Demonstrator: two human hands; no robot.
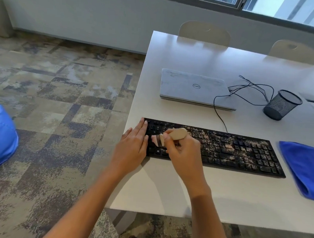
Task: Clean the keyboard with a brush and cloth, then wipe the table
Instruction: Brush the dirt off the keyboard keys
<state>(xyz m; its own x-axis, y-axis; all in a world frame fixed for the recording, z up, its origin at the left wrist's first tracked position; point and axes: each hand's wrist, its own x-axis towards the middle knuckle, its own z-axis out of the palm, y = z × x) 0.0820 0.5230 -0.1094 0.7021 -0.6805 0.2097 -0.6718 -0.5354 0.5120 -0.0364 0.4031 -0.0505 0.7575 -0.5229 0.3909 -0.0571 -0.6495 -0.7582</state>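
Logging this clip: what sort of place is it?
Probably an office or meeting room: a long white table with two chairs at its far side, a closed laptop and a mesh pen cup on it, and patterned carpet tiles.

Left grip [133, 147] lies flat, fingers [143, 126] straight and together; right grip [180, 152] curls closed.

Matt black plastic keyboard [225, 150], gritty with pale crumbs (thickest at its middle); smooth pale wooden brush [177, 134]; soft blue cloth [306, 168]; smooth, faintly glossy white table [221, 195]; black wire-mesh cup [281, 105].
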